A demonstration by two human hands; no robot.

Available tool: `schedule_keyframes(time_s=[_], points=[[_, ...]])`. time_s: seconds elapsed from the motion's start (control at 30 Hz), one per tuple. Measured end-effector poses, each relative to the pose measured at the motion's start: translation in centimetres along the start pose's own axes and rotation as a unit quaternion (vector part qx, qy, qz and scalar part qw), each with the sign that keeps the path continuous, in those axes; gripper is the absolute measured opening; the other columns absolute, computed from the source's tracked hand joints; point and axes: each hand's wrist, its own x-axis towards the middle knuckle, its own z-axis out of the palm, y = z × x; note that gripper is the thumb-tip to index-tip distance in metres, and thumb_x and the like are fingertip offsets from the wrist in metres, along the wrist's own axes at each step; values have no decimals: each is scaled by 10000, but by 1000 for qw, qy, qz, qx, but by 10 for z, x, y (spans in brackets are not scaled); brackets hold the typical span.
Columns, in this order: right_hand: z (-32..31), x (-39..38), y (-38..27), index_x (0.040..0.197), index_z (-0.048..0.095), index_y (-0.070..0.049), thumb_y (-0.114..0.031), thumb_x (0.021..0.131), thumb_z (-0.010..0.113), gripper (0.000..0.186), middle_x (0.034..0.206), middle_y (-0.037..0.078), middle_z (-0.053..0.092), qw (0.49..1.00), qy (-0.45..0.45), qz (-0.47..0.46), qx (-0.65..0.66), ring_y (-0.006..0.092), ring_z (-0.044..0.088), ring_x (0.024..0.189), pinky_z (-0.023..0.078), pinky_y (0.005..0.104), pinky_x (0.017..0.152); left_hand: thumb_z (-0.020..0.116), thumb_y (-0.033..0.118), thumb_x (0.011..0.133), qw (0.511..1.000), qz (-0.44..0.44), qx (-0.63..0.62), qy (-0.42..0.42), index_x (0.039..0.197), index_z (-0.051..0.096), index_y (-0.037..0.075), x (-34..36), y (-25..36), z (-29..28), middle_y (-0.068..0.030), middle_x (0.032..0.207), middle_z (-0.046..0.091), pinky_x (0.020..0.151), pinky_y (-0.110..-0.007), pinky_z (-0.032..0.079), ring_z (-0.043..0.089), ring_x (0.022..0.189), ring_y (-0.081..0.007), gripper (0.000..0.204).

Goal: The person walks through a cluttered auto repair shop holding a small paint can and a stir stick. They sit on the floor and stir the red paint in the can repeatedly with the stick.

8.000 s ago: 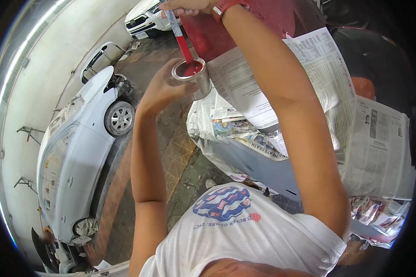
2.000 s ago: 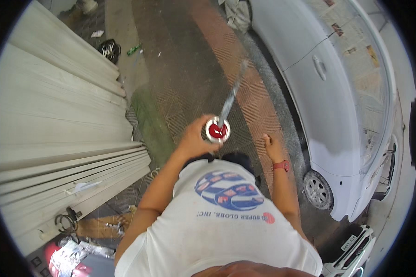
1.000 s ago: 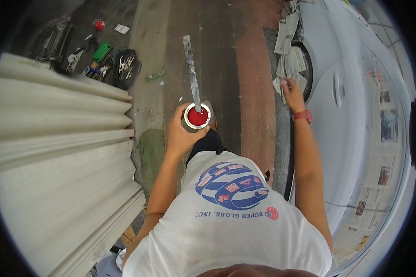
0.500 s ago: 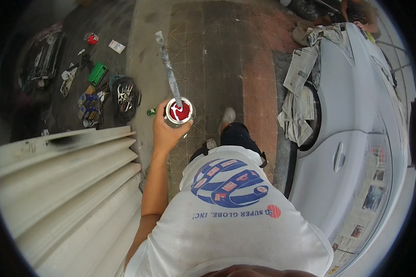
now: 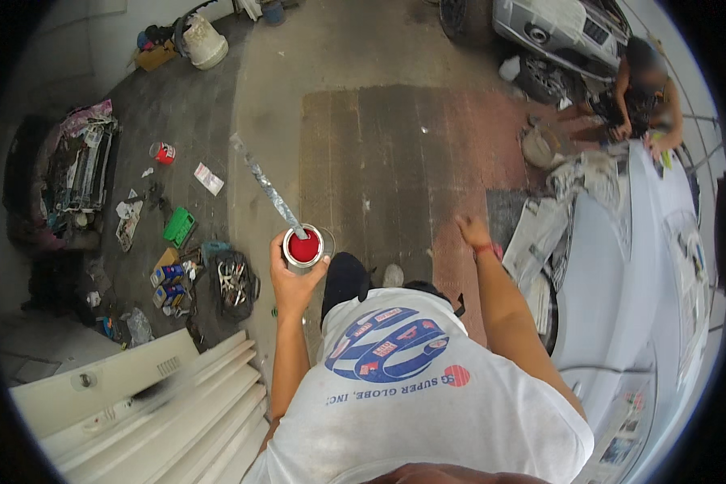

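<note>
My left hand is wrapped round a small round metal can in front of my body. Dark red paint lies in the can, its surface facing up. A long, flat, smeared stirring stick leans out of the can towards the far left. My right hand hangs out to the right with its fingers apart and nothing in them. Nearest to it is the newspaper masking by the wheel of a pale grey car.
A co-worker crouches at the car's far end, a hand on it. Further off stands another silver car. On the left floor lie a tool bag, a green tray and a red can. White corrugated panels stand at lower left.
I have moved forward along the car, and more of the far floor shows. My right arm has come into view. The can stays in my left hand; its light streak of paint is gone.
</note>
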Motion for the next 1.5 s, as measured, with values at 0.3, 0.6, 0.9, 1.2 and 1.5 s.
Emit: schedule_keyframes(time_s=[0.3, 0.6, 0.9, 1.2, 1.5], points=[[-53, 268, -359, 1430, 716, -25, -352, 1086, 704, 475, 1344, 264, 770, 973, 17, -223, 64, 431, 745, 1251, 581, 501, 1055, 994, 159, 765, 999, 7, 19, 25, 1411, 603, 35, 294, -57, 30, -134, 1293, 730, 1078, -405, 559, 719, 1203, -258, 766], [19, 309, -89, 1432, 746, -100, -429, 1011, 658, 541, 1448, 252, 727, 941, -204, -21, -269, 402, 673, 1393, 516, 479, 1198, 1014, 194, 741, 997, 50, 45, -46, 1411, 604, 45, 643, -22, 61, -155, 1274, 768, 1043, -433, 592, 756, 1188, -294, 799], [-21, 469, -172, 1364, 747, -98, -506, 1138, 510, 524, 1439, 186, 719, 841, -226, 483, -93, 378, 657, 1410, 498, 539, 1196, 1018, 183, 734, 995, 65, 34, -66, 1398, 609, 48, 942, -35, 176, -140, 1281, 739, 1062, -436, 586, 740, 1202, -281, 792], [-140, 1044, -533, 1458, 713, -14, -555, 1084, 630, 663, 1471, 276, 707, 1000, -24, -11, 3, 458, 653, 1392, 508, 525, 1176, 1007, 174, 793, 996, 13, -59, -60, 1411, 605, 50, 1193, 3, 305, -109, 1315, 720, 1101, -407, 550, 708, 1239, -243, 748], [-226, 1320, -855, 1446, 701, -28, -407, 1087, 687, 523, 1425, 263, 733, 983, -15, -179, 39, 442, 692, 1335, 553, 514, 1107, 1016, 214, 765, 999, 24, 29, -17, 1406, 606, 50, 1466, -39, 357, -141, 1284, 749, 1073, -428, 569, 741, 1201, -279, 778]])
